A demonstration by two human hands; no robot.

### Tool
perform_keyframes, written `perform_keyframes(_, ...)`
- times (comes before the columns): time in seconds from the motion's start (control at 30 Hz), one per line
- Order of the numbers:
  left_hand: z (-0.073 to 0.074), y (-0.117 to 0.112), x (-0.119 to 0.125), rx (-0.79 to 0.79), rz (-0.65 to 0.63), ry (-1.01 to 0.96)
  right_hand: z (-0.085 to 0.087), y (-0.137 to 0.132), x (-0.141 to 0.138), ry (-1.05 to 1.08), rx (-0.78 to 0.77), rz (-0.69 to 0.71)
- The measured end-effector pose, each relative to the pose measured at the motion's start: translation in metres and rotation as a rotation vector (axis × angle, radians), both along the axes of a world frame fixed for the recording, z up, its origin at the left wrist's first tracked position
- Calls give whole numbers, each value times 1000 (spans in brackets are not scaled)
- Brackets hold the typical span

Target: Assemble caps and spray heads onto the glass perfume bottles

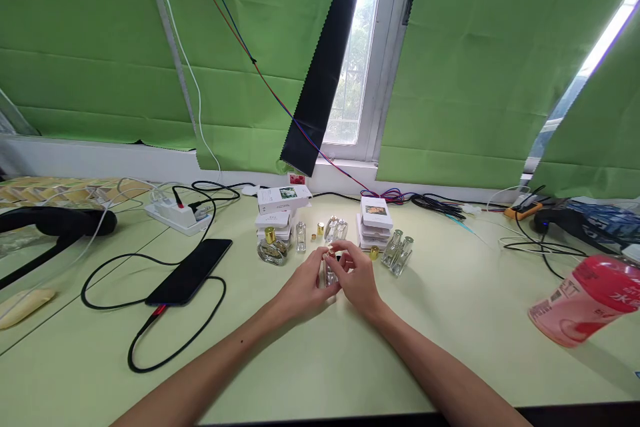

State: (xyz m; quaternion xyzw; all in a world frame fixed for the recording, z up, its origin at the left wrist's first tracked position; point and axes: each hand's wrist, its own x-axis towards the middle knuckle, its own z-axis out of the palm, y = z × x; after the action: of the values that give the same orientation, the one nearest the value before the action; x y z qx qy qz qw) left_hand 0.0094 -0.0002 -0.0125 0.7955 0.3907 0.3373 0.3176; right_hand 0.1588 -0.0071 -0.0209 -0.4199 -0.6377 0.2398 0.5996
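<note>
On the pale worktop (320,373), at far left, lies a dark curved object (83,221), with a white power strip (175,217) to its right. Nearer the viewer, a black phone (190,273) lies with a red-ended cable at its lower end. Towards the middle, white boxes (283,199) are stacked behind a rounded glass bottle (273,252) with a gold top. A slim clear bottle (301,237) stands just beside it, then a small gold cap (321,228).

At centre, in front of more clear glassware (336,229), the person's left hand (313,275) is wrapped round a small clear glass bottle (330,275). The right hand (359,275) meets it from the other side, fingers bent around the top; exactly what they pinch cannot be told.

Right of the hands come another stack of white boxes (376,213), a second gold cap (374,253) and two tall clear bottles (397,253) side by side. At far right is a pink bottle with a red top (583,300).
</note>
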Motion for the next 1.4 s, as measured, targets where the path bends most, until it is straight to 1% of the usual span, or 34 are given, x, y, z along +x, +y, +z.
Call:
perform_keyframes(0.5,1,1,0,23,7,0,-1,1,1,-12,1,-2)
perform_keyframes(0.73,4,-2,1,2,7,-2,0,-1,0,6,-6,12)
perform_keyframes(0.9,3,-2,0,-17,10,-11,-1,0,1,9,12,11)
perform_keyframes(1.17,2,-2,0,-30,22,24,2,-1,3,-9,-9,31)
perform_keyframes(1.3,2,-1,-1,-14,7,3,3,-1,5,-6,-2,9)
perform_keyframes(1.4,1,0,-2,-8,14,28,3,1,9,2,6,-15)
